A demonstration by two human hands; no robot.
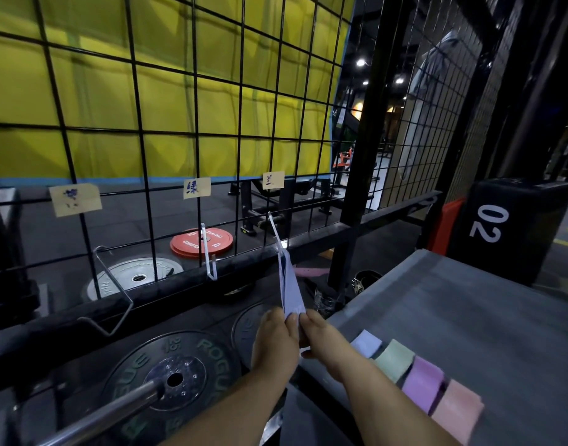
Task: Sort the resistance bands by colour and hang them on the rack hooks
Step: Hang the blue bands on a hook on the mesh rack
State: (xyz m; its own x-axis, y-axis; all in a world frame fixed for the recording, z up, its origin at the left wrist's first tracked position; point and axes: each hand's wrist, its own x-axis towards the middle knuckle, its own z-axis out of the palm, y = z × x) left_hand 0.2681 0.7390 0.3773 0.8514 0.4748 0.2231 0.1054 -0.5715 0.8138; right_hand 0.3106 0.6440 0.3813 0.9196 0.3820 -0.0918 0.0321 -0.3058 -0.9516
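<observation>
A pale blue resistance band [288, 284] hangs from the right-hand hook [274, 227] of the black wire rack [166, 133]. My left hand [276, 336] and my right hand [318, 333] both pinch its lower end, pulling it taut. The middle hook [208, 252] and the large left hook [115, 297] are bare. Paper labels [196, 187] sit above each hook. On the grey box top [453, 317] to my right lie a pale blue band [366, 343], a green band [394, 359], a purple band [424, 383] and a pink band [457, 410] in a row.
Below the rack lie weight plates: a black bumper plate on a barbell [174, 378], a grey plate [134, 278] and a red one [201, 242]. A black padded box marked 02 [514, 230] stands at the right. A thick black rail [179, 284] crosses under the hooks.
</observation>
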